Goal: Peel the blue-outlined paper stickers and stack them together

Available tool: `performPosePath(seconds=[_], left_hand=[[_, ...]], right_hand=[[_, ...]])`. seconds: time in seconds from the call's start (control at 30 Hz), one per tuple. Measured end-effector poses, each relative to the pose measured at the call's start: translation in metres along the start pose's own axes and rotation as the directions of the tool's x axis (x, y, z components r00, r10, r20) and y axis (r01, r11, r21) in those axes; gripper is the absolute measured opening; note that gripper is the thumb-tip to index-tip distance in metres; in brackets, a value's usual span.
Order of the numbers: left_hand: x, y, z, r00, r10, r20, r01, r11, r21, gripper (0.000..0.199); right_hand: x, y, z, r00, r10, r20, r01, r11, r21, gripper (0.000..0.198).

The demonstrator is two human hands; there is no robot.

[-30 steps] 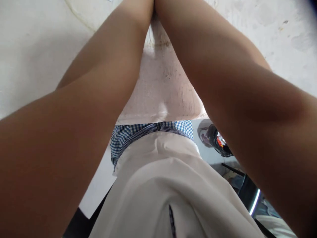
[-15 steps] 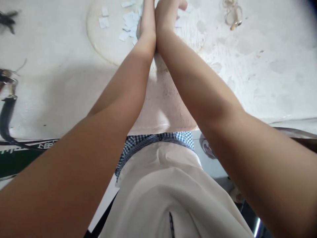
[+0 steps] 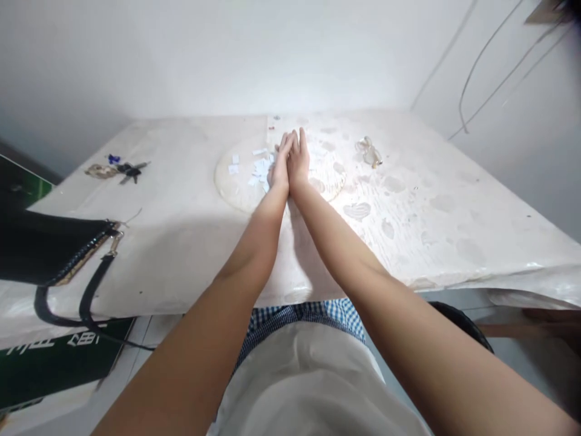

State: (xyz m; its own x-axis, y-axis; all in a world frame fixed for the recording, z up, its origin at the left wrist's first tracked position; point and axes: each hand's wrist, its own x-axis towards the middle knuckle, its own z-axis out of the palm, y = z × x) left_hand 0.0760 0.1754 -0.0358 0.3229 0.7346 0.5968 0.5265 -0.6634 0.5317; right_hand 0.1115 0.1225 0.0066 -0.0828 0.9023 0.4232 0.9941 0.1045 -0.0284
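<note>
As both arms reach straight out over the surface, the left hand and right hand meet palm to palm, wrists together. Fingers are fairly straight, pointing away from the body, with little or no gap between the palms; can't tell from here if anything is pinched in there.

Most of the pale slips lie flat and loose just left of the left hand, so that's the nearer one; the right sits on the far side of it. Slips are small and squarish, no clear long axis to line up with, edges at mixed angles. Trinket sits off to the right, well apart; keys well left.
</note>
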Motion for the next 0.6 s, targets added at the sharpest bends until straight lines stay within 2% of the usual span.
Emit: performPosePath(seconds=[0.1, 0.13, 0.3, 0.53, 0.6], left_hand=[[-0.005, 0.013, -0.014, 0.988, -0.148, 0.051, 0.154, 0.976, -0.151, 0.077], [-0.006, 0.016, -0.019, 0.987, -0.152, 0.041, 0.157, 0.976, -0.152, 0.075], [-0.012, 0.023, -0.032, 0.993, -0.111, -0.036, 0.106, 0.986, -0.131, 0.062], [-0.014, 0.022, -0.041, 0.986, -0.04, -0.162, 0.023, 0.994, -0.102, 0.039], [-0.015, 0.019, -0.043, 0.981, -0.015, -0.191, -0.005, 0.995, -0.103, 0.042]], right_hand=[[0.0, -0.004, -0.002, 0.999, 0.006, 0.043, -0.011, 0.993, 0.121, 0.052], [0.0, -0.005, -0.003, 0.999, 0.006, 0.038, -0.011, 0.992, 0.128, 0.055], [0.003, -0.01, 0.004, 0.999, -0.025, -0.03, 0.029, 0.989, 0.147, 0.057], [0.014, -0.01, 0.023, 0.985, -0.098, -0.139, 0.127, 0.969, 0.213, 0.05], [0.016, -0.01, 0.029, 0.976, -0.127, -0.176, 0.165, 0.96, 0.225, 0.051]])
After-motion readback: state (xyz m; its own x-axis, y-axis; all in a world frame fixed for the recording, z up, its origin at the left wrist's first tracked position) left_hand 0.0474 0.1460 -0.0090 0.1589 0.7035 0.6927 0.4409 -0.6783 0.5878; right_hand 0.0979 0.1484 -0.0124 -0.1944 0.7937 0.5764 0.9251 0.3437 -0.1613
